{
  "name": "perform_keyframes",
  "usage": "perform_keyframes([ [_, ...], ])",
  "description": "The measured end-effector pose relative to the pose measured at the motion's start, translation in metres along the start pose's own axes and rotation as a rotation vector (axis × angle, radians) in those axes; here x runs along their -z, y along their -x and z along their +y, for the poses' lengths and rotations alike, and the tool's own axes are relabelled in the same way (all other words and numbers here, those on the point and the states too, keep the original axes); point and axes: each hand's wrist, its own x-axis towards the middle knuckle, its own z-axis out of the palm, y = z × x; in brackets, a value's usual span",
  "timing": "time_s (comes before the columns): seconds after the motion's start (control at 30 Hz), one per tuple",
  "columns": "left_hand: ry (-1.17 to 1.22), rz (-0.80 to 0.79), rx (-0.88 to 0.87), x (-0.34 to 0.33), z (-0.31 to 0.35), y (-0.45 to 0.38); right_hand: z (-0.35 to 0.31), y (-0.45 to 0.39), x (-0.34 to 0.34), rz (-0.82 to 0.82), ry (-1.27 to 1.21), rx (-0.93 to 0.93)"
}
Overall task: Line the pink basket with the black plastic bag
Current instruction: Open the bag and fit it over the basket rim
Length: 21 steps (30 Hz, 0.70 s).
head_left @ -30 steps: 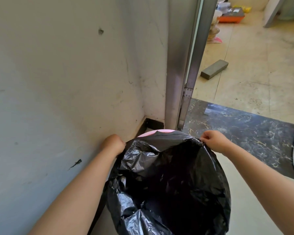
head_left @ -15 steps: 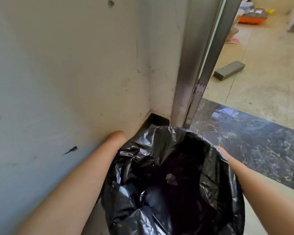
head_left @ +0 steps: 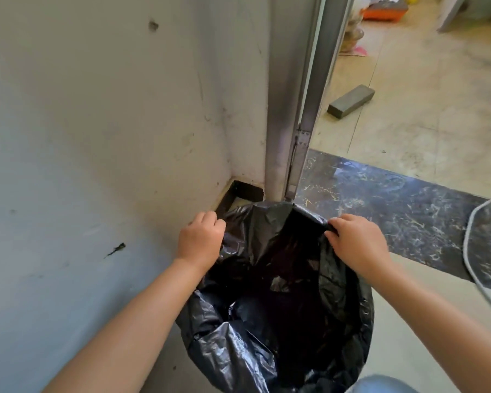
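Two hands work one bag. The fingers (head_left: pixel 210 219) of the left hand (head_left: pixel 200 239) are curled tight around a pinch of the black plastic bag (head_left: pixel 267 321) at its far left edge, at centre frame. The fingers of the right hand (head_left: pixel 357 242) are likewise closed on the far right edge, knuckles up, with the film bunched beneath them. Between the two grips the far rim of the bag rises to a peak. The bag's mouth gapes open below the hands, filling the lower middle of the frame; the pink basket is wholly covered by the film and cannot be seen. Just left of the bag stands a scuffed wall (head_left: pixel 82 137), and a metal door frame (head_left: pixel 298 95) rises right behind it. One grey block (head_left: pixel 350 101) lies on the floor at upper right, well apart. One pale cable (head_left: pixel 469 245) curves down the right edge.
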Motion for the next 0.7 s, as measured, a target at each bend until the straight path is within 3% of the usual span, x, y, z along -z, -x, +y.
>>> perform_keyframes([
  [0.1,0.01,0.039,0.025,-0.006,-0.005,0.001,-0.003,0.008,-0.011,0.039,-0.05,-0.01],
  [0.23,0.055,-0.052,0.121,-0.01,-0.014,0.002,-0.006,-0.002,-0.023,0.065,-0.158,0.0],
  [0.3,0.136,-0.17,0.284,-0.018,-0.021,-0.001,-0.005,-0.013,-0.025,0.03,-0.149,0.02],
  [0.5,0.036,-0.15,0.279,-0.011,-0.021,0.0,-0.014,-0.031,-0.004,0.082,0.023,0.045],
  [0.7,0.024,-0.312,0.303,-0.006,-0.01,0.042,-0.002,0.031,-0.004,-0.139,0.121,-0.171],
])
